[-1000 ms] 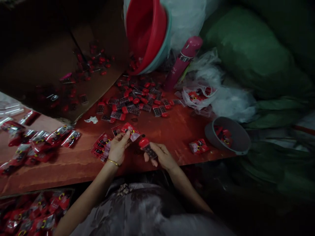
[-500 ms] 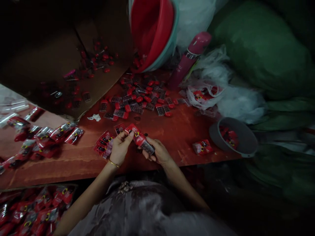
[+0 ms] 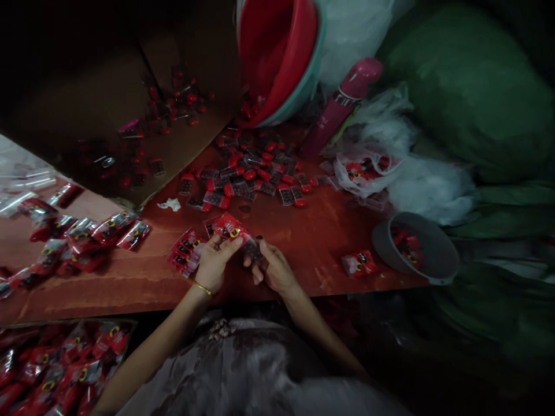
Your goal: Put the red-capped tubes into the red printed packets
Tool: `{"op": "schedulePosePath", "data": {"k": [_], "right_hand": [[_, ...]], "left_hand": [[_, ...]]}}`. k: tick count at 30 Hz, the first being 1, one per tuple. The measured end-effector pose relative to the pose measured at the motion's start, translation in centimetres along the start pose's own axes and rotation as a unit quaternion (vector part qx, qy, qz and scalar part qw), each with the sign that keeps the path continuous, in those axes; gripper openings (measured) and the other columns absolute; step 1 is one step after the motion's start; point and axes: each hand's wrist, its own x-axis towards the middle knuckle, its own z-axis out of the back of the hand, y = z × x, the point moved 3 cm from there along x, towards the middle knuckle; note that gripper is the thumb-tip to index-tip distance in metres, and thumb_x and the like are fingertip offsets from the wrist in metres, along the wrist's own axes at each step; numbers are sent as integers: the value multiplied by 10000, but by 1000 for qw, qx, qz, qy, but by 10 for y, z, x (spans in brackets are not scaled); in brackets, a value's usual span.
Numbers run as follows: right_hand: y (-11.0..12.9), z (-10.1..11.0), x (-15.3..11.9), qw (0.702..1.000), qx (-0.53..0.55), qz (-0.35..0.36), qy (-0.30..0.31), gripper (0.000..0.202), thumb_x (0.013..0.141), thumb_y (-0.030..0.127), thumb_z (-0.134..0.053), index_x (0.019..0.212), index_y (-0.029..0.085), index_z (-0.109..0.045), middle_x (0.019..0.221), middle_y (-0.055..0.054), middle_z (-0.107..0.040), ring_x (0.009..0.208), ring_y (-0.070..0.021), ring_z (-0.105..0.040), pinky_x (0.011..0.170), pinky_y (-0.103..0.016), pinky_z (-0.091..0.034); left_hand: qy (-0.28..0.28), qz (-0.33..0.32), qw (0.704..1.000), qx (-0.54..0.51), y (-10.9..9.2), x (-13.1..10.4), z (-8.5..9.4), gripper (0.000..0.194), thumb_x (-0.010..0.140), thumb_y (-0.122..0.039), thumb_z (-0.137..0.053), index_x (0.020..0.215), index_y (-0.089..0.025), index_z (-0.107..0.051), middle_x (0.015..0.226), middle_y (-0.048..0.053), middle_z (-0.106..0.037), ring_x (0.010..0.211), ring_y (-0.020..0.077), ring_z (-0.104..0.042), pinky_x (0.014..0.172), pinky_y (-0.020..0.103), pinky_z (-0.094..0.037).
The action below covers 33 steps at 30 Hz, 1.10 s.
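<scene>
My left hand (image 3: 215, 261), with a gold bracelet at the wrist, pinches a red printed packet (image 3: 229, 226) between thumb and fingers. My right hand (image 3: 274, 266) is closed on a small clear container (image 3: 251, 249) with dark contents, right against the packet's lower end. Whether the container sits partly inside the packet I cannot tell. Beside my left hand, several red printed packets (image 3: 185, 249) lie in an overlapping stack. Farther back is a loose heap of small clear containers with red caps (image 3: 260, 167).
A tipped cardboard box (image 3: 191, 138) holds more containers. Filled packets (image 3: 87, 245) lie at left, others in a box (image 3: 56, 364) below. A red basin (image 3: 299, 52), pink bottle (image 3: 333, 112), plastic bag (image 3: 368, 182), grey bowl (image 3: 390, 254) and filled packet (image 3: 359, 264) stand or lie around.
My hands have drawn slightly closer together, and the right fingers now cover more of the clear container. The whole view has shifted a little.
</scene>
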Motion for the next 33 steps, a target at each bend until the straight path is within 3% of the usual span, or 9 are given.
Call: {"op": "schedulePosePath", "data": {"k": [3, 9, 14, 17, 20, 27, 30, 31, 33], "right_hand": [[1, 0, -4, 998, -53, 21, 15, 360, 782, 547, -544, 797, 187, -531, 621, 42, -616, 312, -37, -421, 339, -185, -438], [7, -10, -8, 980, -169, 98, -41, 356, 878, 504, -417, 717, 192, -481, 545, 64, -518, 346, -30, -414, 370, -158, -391], [4, -15, -1, 979, -191, 68, -28, 338, 854, 520, -444, 755, 199, -478, 522, 90, -461, 333, -32, -374, 340, -158, -387], [5, -14, 2, 989, -143, 39, 11, 309, 813, 508, -517, 829, 200, -503, 637, 66, -546, 370, -33, -414, 384, -185, -461], [11, -9, 4, 991, -117, 57, -11, 286, 788, 465, -572, 891, 205, -513, 699, 50, -604, 387, -32, -442, 470, -221, -520], [7, -20, 26, 978, -196, 58, -34, 355, 703, 528, -624, 675, 210, -470, 457, 74, -494, 381, -83, -478, 367, -185, -372], [19, -16, 36, 922, -353, 140, -73, 340, 749, 531, -578, 676, 202, -532, 540, 22, -555, 495, -115, -525, 484, -230, -425], [29, -9, 38, 879, -429, 181, -103, 321, 779, 512, -553, 723, 197, -574, 638, -15, -611, 601, -143, -566, 578, -261, -456], [55, 16, 44, 757, -578, 242, -187, 309, 839, 452, -491, 919, 185, -628, 932, -95, -661, 897, -220, -571, 813, -355, -439]], "left_hand": [[4, 1, 1000, 29, -1, 0, 1, 298, 466, -284, -838, 607, -157, -608, 547, -23, -626, 494, 92, -555, 528, 219, -439], [157, 37, 986, 41, 2, -6, -10, 320, 626, -443, -726, 686, -158, -595, 477, -2, -597, 385, 132, -533, 405, 250, -421], [128, 25, 991, 40, -1, -3, -7, 313, 592, -415, -756, 658, -149, -604, 481, -2, -601, 384, 126, -536, 401, 240, -419], [78, -5, 996, 45, -5, 1, 2, 272, 582, -365, -774, 617, -139, -628, 508, 1, -613, 434, 102, -540, 459, 224, -427], [36, -16, 998, 40, -7, 3, 10, 257, 573, -350, -783, 611, -132, -651, 542, 7, -631, 480, 91, -546, 512, 216, -433], [66, 45, 997, -2, 0, 1, 10, 295, 522, -341, -812, 646, -115, -669, 617, 34, -665, 548, 104, -580, 582, 227, -471], [34, 79, 996, -22, -16, 3, 25, 279, 538, -300, -809, 703, -126, -664, 712, 69, -698, 663, 165, -652, 681, 282, -510], [16, 85, 996, -28, -27, 5, 35, 254, 578, -295, -787, 730, -135, -662, 745, 78, -705, 708, 184, -667, 704, 297, -517], [-48, 74, 995, -56, -55, 11, 64, 160, 705, -304, -692, 772, -166, -650, 791, 68, -711, 767, 185, -676, 717, 297, -524]]}}
